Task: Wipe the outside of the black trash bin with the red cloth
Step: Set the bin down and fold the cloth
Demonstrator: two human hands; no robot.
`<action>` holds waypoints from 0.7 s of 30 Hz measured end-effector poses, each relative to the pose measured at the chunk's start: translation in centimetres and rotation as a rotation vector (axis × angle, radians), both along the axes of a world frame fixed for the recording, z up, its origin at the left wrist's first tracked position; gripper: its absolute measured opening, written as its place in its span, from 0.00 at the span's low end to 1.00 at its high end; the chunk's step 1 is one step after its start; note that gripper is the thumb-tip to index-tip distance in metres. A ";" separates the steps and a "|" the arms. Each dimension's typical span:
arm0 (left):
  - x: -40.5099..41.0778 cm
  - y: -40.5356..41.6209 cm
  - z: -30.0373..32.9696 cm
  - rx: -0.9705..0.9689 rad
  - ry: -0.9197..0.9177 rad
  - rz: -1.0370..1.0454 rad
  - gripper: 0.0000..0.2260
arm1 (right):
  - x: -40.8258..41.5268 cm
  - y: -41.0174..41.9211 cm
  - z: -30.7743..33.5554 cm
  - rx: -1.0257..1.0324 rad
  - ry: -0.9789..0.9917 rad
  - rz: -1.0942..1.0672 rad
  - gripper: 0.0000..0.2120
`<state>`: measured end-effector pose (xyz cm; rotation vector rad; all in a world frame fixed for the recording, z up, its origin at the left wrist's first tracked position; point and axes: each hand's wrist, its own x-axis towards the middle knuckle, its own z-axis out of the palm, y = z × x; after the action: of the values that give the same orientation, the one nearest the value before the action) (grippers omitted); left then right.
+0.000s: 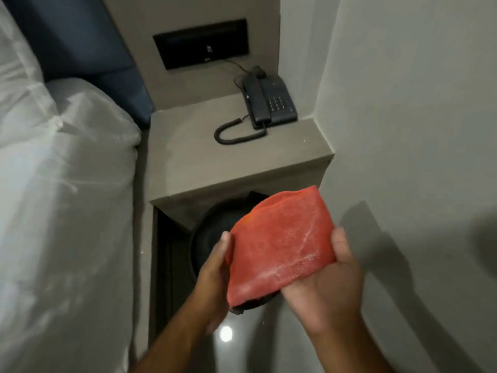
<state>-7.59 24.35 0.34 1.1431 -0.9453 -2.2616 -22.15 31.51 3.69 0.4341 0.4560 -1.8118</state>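
A folded red cloth (pixel 279 246) is held flat between both hands, above the floor. My left hand (pixel 213 281) grips its left edge with the thumb on top. My right hand (pixel 326 289) supports its right side from below, thumb over the edge. The black trash bin (pixel 212 235) stands on the floor under the overhang of the bedside shelf; its round rim shows to the left of the cloth, and the cloth hides most of the rest.
A grey bedside shelf (pixel 193 162) carries a black corded telephone (pixel 269 99). A bed with white bedding (pixel 61 184) is close on the left. A white wall (pixel 416 130) is close on the right. The glossy floor (pixel 242 343) reflects a light.
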 end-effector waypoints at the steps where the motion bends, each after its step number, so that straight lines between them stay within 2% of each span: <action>1: 0.6 0.2 1.9 0.116 0.092 0.057 0.26 | 0.5 -0.7 1.7 0.017 0.017 0.043 0.28; 3: 2.3 -0.2 5.9 0.184 0.149 0.113 0.26 | 1.3 -2.3 5.6 0.065 0.085 0.134 0.28; 4: 3.1 -0.5 7.6 0.150 0.111 0.149 0.28 | 1.6 -2.9 7.2 0.080 0.135 0.180 0.28; 8: 6.0 -3.5 14.0 -0.068 -0.174 0.279 0.27 | 1.4 -4.9 12.6 0.179 0.467 0.360 0.22; 13: 6.3 -8.6 19.6 -0.224 -0.411 0.302 0.16 | 0.4 -7.9 14.8 0.456 0.935 0.491 0.19; 17: 5.1 -13.9 20.4 -0.257 -0.464 0.269 0.14 | -0.7 -12.7 15.3 0.532 1.239 0.582 0.12; 21: 2.9 -19.0 17.3 -0.227 -0.523 0.288 0.14 | -2.5 -17.9 13.0 0.520 1.410 0.707 0.09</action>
<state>-4.68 5.32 17.65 1.6778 -1.1060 -1.6100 -24.60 13.64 16.70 -0.7070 1.7877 -1.0124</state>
